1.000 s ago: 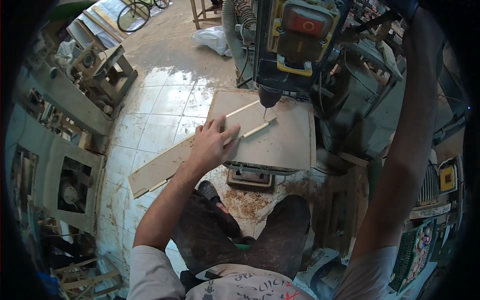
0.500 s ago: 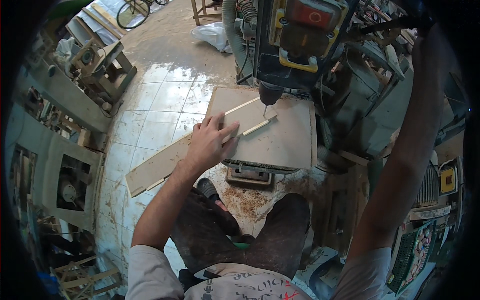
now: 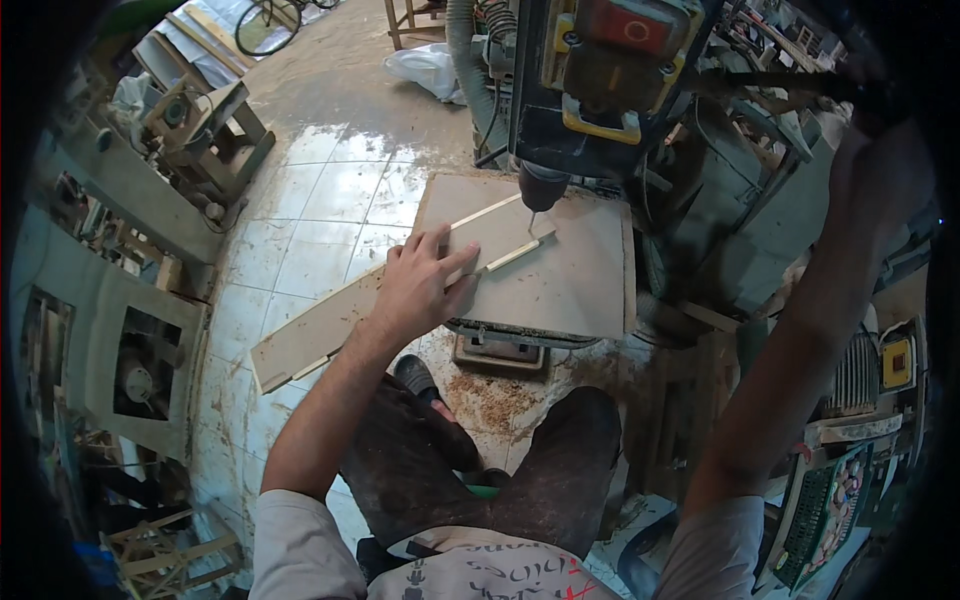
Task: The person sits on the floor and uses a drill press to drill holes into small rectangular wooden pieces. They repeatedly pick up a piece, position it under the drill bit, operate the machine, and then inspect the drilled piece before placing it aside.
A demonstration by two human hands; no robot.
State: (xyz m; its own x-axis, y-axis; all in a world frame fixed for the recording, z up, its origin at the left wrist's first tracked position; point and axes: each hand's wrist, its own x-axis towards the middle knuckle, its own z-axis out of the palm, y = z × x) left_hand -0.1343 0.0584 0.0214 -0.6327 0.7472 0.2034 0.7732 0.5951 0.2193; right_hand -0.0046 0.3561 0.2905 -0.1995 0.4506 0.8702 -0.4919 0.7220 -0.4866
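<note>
My left hand [image 3: 422,282] lies across a long pale wooden board [image 3: 320,335], thumb by its near edge and fingers toward the far edge, holding it on the drill press table [image 3: 580,290]. Thin light strips run along the board's edges; the near strip [image 3: 512,256] ends close to the drill bit [image 3: 532,222]. Above it hangs the dark chuck [image 3: 542,186]. Whether the bit touches the wood I cannot tell. At the far right, my right hand [image 3: 880,185] is closed on the drill press's dark lever [image 3: 775,82]; shadow hides most of its fingers.
The drill press head [image 3: 610,75] carries a red switch cover. Beneath the table is a metal base [image 3: 498,355] amid sawdust. Machine housings [image 3: 140,345] stand at left, and a green basket [image 3: 825,515] sits at lower right. A white bag [image 3: 425,72] lies on the floor.
My right hand and the lever have come down and nearer. The left hand and the board have stayed in place.
</note>
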